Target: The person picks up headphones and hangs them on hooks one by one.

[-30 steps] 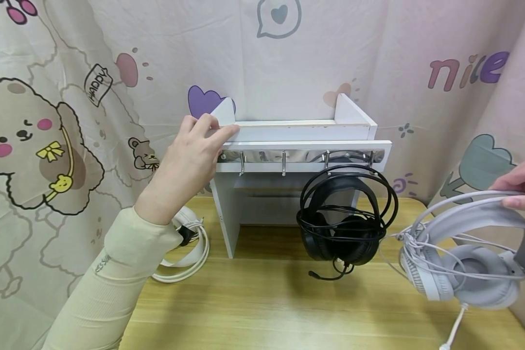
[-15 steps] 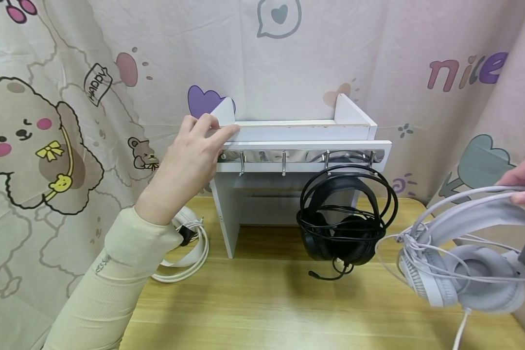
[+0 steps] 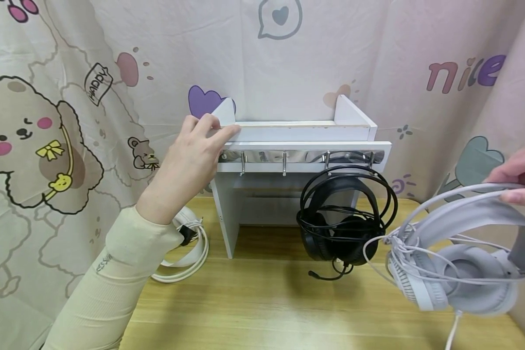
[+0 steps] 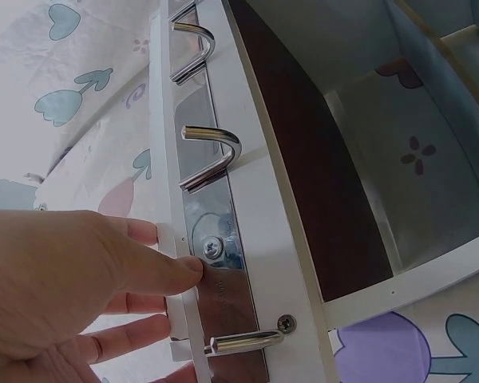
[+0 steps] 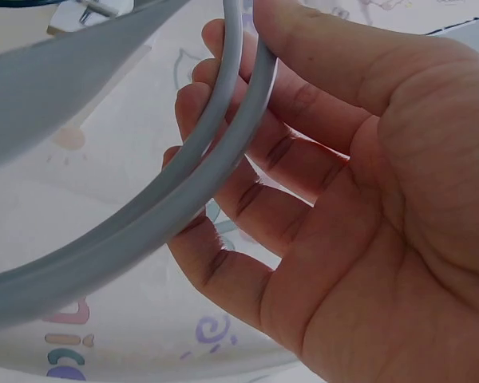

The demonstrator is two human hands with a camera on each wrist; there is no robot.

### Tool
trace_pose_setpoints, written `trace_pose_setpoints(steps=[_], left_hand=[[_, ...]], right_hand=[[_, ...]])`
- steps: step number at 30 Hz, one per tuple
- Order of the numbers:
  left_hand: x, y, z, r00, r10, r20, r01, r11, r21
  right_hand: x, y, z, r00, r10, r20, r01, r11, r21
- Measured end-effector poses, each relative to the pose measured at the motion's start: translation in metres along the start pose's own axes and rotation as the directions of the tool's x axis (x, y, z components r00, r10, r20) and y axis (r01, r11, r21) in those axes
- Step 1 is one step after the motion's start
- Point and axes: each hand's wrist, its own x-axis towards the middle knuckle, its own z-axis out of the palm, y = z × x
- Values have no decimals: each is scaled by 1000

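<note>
My left hand (image 3: 192, 155) holds the left end of a small white shelf (image 3: 306, 133) in the head view. In the left wrist view, the thumb of that hand (image 4: 72, 287) presses the front by a metal hook strip (image 4: 215, 295), fingers behind the edge. At the right, my right hand (image 3: 522, 170) grips a white headset (image 3: 468, 221) by its headband, cable wound round it. The right wrist view shows curled fingers (image 5: 259, 187) around the two thin headband tubes (image 5: 184, 187). A black headset (image 3: 360, 238) hangs from the right of the hook strip.
Behind my left sleeve (image 3: 127, 262), a white band with looped cable (image 3: 201, 265) lies on the wooden table (image 3: 253, 311), partly hidden. A patterned curtain (image 3: 288, 73) hangs behind the shelf. The left part of the strip has bare hooks (image 3: 284, 163).
The white headset, held in my right hand, first shifts slightly right, then back left, and its cable loop now overlaps the black headset. My left hand stays in place on the shelf.
</note>
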Motion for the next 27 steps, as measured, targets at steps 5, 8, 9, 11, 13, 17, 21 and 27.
trace_pose_setpoints(steps=[5, 8, 9, 11, 13, 17, 21, 27], left_hand=[[0, 0, 0, 1000, -1, 1, 1, 1000, -7], [0, 0, -1, 1000, 0, 1, 0, 1000, -9], [0, 0, -1, 1000, -2, 3, 2, 1000, -11], [0, 0, -1, 1000, -8, 7, 8, 1000, -18], [0, 0, -2, 1000, -16, 13, 16, 1000, -24], [0, 0, -2, 1000, -16, 24, 17, 999, -35], [-1, -3, -4, 999, -4, 33, 5, 999, -45], [0, -6, -4, 998, -4, 56, 7, 999, -49]], right_hand=[[2, -8, 3, 1000, -5, -22, 5, 1000, -3], [5, -11, 4, 1000, -7, -6, 7, 1000, -29], [7, -12, 4, 1000, 1, -2, -1, 999, -38], [11, -16, 5, 1000, -8, 14, 9, 997, -77], [15, -21, 6, 999, 10, 32, -7, 994, -108], [23, -31, 8, 997, -13, 77, 25, 987, -159], [31, -41, 11, 993, -52, 106, 67, 988, -142], [40, -54, 15, 983, -91, 157, 116, 980, -161]])
